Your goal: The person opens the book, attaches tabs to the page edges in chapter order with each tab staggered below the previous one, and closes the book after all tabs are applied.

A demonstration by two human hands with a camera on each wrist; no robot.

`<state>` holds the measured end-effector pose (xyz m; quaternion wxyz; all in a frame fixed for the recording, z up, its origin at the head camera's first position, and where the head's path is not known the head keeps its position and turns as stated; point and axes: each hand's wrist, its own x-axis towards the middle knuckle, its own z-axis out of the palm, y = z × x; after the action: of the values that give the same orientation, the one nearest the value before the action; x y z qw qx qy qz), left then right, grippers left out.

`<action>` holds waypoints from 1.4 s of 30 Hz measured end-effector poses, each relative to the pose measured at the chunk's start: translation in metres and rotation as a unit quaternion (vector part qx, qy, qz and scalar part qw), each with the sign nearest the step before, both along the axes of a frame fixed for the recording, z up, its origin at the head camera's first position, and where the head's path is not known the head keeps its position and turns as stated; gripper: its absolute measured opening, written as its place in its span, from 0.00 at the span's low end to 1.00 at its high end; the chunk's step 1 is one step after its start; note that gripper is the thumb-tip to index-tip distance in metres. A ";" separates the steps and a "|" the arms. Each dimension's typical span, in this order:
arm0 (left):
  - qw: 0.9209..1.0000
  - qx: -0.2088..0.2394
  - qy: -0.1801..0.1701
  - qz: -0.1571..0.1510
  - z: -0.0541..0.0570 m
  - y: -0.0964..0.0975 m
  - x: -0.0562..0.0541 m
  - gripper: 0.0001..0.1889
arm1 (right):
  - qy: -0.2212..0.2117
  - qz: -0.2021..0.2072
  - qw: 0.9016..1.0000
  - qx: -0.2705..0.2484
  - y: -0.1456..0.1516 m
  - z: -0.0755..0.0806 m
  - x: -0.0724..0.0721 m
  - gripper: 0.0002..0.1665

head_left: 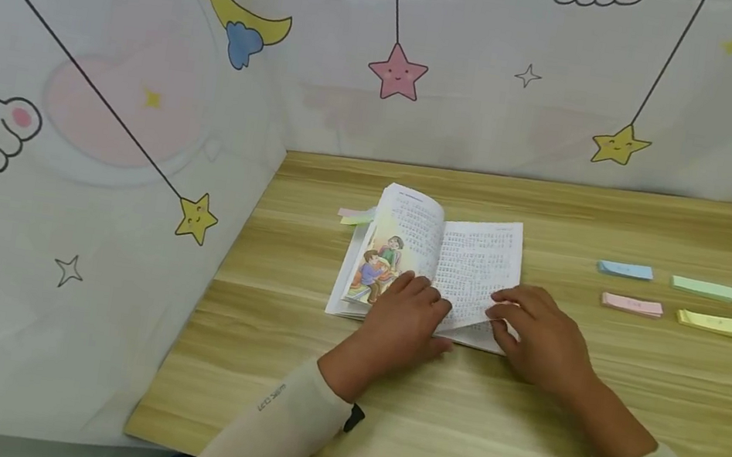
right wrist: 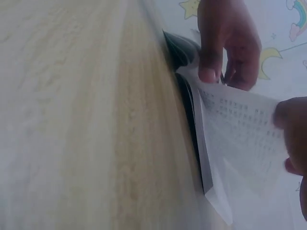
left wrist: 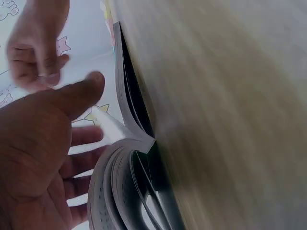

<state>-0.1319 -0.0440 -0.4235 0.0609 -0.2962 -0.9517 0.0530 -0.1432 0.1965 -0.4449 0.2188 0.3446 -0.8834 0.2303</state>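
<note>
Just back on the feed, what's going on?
A person has an illustrated paper book open on a wooden table. Their left hand lies over its middle fold; the right hand pinches a lifted printed page near its lower right edge. Pink and yellow-green tabs stick out at the book's left. Blue, green, pink and yellow paper strips lie to the right.

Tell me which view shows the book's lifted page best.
The right wrist view: it shows the lifted page close up, its print visible, its free side raised off the book by the right hand. The head view shows it from above, partly covered by the hands; the left wrist view shows only a pale sliver.
</note>
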 end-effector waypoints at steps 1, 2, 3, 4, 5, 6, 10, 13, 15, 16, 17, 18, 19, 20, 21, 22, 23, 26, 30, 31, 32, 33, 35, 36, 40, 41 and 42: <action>1.000 0.005 0.008 0.011 0.000 0.001 0.000 0.25 | 0.016 -0.010 1.000 -0.020 -0.002 0.001 0.001 0.14; 0.999 0.014 0.019 0.025 0.000 0.001 0.000 0.27 | 0.019 -0.022 0.999 -0.038 -0.003 0.002 0.002 0.15; 0.998 0.026 0.035 0.042 0.000 0.001 -0.001 0.29 | 0.016 -0.034 0.998 -0.049 -0.003 0.003 0.002 0.18; 0.996 0.039 0.057 0.061 -0.001 0.001 -0.001 0.33 | 0.004 -0.045 0.998 -0.053 -0.003 0.004 0.003 0.20; 0.992 0.052 0.084 0.082 -0.001 0.001 -0.002 0.37 | -0.018 -0.055 0.997 -0.046 -0.002 0.004 0.003 0.21; 0.986 0.068 0.112 0.104 -0.001 0.001 -0.002 0.42 | -0.043 -0.059 0.997 -0.032 -0.001 0.004 0.002 0.22; 0.963 0.086 0.196 0.165 0.000 -0.003 -0.002 0.48 | -0.139 -0.017 0.987 0.072 0.008 0.000 -0.002 0.27; 0.977 0.036 0.172 0.124 0.004 -0.004 -0.001 0.39 | -0.175 0.028 0.978 0.111 0.013 -0.004 -0.005 0.27; 0.992 0.003 0.109 0.062 0.007 -0.004 0.000 0.28 | -0.180 0.040 0.977 0.111 0.015 -0.004 -0.006 0.20; 0.997 -0.006 0.073 0.033 0.007 -0.003 0.001 0.23 | -0.177 0.042 0.978 0.107 0.015 -0.005 -0.007 0.16; 0.999 -0.009 0.041 0.009 0.008 -0.002 0.002 0.17 | -0.168 0.039 0.980 0.103 0.014 -0.005 -0.007 0.12; 1.000 -0.012 0.011 -0.006 0.008 -0.001 0.002 0.14 | -0.151 0.037 0.983 0.096 0.013 -0.005 -0.007 0.10; 1.000 -0.011 -0.014 -0.011 0.007 0.000 0.003 0.14 | -0.131 0.036 0.987 0.086 0.012 -0.005 -0.007 0.08; 0.999 -0.008 -0.031 -0.010 0.006 0.000 0.003 0.16 | -0.106 0.036 0.991 0.071 0.010 -0.005 -0.007 0.07; 0.999 -0.006 -0.038 -0.005 0.005 0.001 0.003 0.21 | -0.074 0.036 0.995 0.055 0.008 -0.004 -0.007 0.06; 0.999 0.001 -0.041 0.003 0.004 0.001 0.003 0.26 | -0.034 0.035 0.998 0.037 0.006 -0.004 -0.007 0.07; 0.999 0.005 -0.035 0.011 0.003 0.002 0.003 0.31 | 0.000 0.030 0.999 0.019 0.005 -0.003 -0.006 0.11; 0.999 0.034 0.014 0.041 0.001 0.002 0.000 0.40 | 0.050 0.005 0.998 -0.044 0.003 0.001 -0.003 0.20; 0.988 0.081 0.096 0.091 0.000 -0.001 -0.002 0.46 | -0.012 -0.035 0.998 -0.050 0.006 0.004 0.001 0.17; 0.985 0.081 0.110 0.105 0.000 -0.002 -0.002 0.47 | -0.043 -0.036 0.998 -0.032 0.006 0.004 0.002 0.16; 0.983 0.075 0.118 0.117 0.001 -0.003 -0.002 0.49 | -0.072 -0.031 0.997 -0.008 0.007 0.003 0.001 0.15; 0.982 0.063 0.124 0.126 0.002 -0.004 -0.001 0.49 | -0.093 -0.021 0.995 0.024 0.008 0.001 0.001 0.16; 0.983 0.023 0.121 0.135 0.004 -0.006 0.001 0.48 | -0.130 0.004 0.989 0.076 0.010 -0.004 0.000 0.17; 0.984 0.000 0.115 0.134 0.006 -0.006 0.002 0.45 | -0.141 0.017 0.985 0.093 0.010 -0.005 -0.001 0.18; 0.994 -0.049 0.054 0.077 0.010 -0.004 0.004 0.23 | -0.161 0.034 0.979 0.120 0.013 -0.009 -0.002 0.17; 0.996 -0.051 0.031 0.061 0.010 -0.003 0.004 0.18 | -0.165 0.035 0.978 0.119 0.014 -0.009 -0.002 0.15; 0.998 -0.049 0.010 0.047 0.009 -0.002 0.004 0.14 | -0.170 0.033 0.978 0.118 0.014 -0.008 -0.002 0.13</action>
<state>-0.1274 -0.0464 -0.4147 0.0529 -0.2533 -0.9602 0.1053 -0.1448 0.2106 -0.4529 0.0155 0.3526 -0.9168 0.1866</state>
